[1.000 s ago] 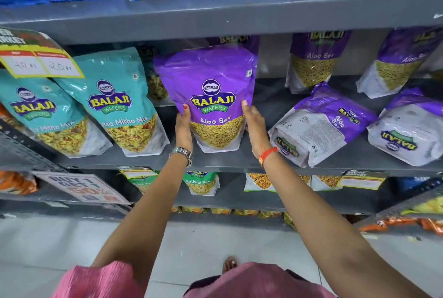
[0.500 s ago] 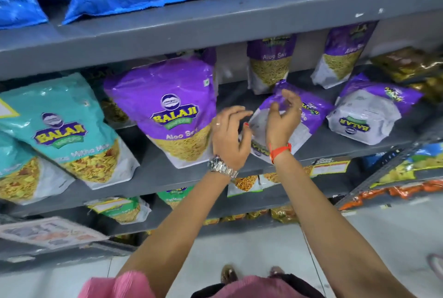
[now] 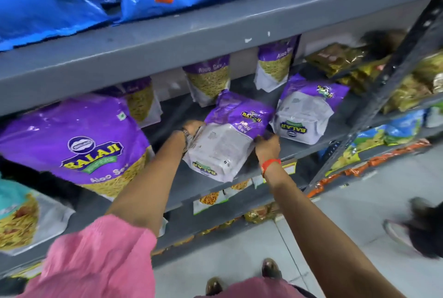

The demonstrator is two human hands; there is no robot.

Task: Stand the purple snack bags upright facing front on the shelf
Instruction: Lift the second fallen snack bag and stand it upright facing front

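Both hands grasp the fallen purple bag (image 3: 223,144) lying on the grey shelf (image 3: 211,185), just right of the big upright purple bag (image 3: 79,144): left hand (image 3: 189,130) on its left edge, right hand (image 3: 267,145) on the right edge. Step in hand, I think: picking it up. Next it needs tipping up w/ the front label outward. Another fallen bag (image 3: 304,115) waits just to its right.
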